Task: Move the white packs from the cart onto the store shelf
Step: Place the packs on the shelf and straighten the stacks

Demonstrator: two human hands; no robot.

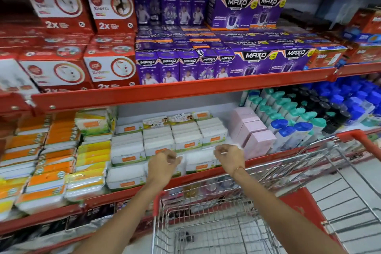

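1. Cart (216,222) sits nearest the camera, wire basket with red trim; where visible it looks nearly empty, no white packs seen in it.
2. Both forearms reach over it to 12 o'clock, toward the lower store shelf (206,173).
3. Left hand (162,164) and right hand (229,158) are curled, fingers bent, at either end of a white pack (199,163) on the front row; contact is likely, but blur hides the actual grip.
4. Pack's long axis runs 9-to-3 between the hands; both equally near.
5. Pack looks soft, plastic-wrapped, white with orange label, matching the stacked white packs (175,136) behind it at 12 o'clock.
6. Judgement: pack being seated at shelf edge, release next.
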